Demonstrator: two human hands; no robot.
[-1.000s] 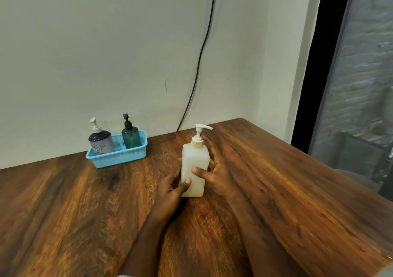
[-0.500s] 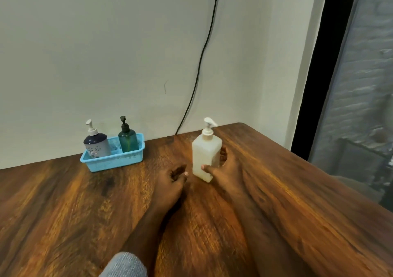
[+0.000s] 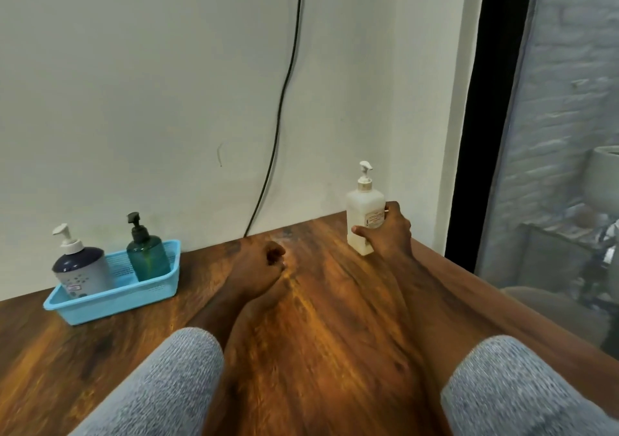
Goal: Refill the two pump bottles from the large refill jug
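I see my right hand [image 3: 388,231] gripping the white bottle [image 3: 364,212] at the table's far corner, left hand [image 3: 259,268] curled empty, both basket pump bottles [image 3: 78,268] capped, no refilling begun.

white square pump bottle [image 3: 364,216]: small label with reddish print, too blurred to read | round navy-and-grey pump bottle [image 3: 81,269]: small white sticker with red marks, illegible | no readable text elsewhere
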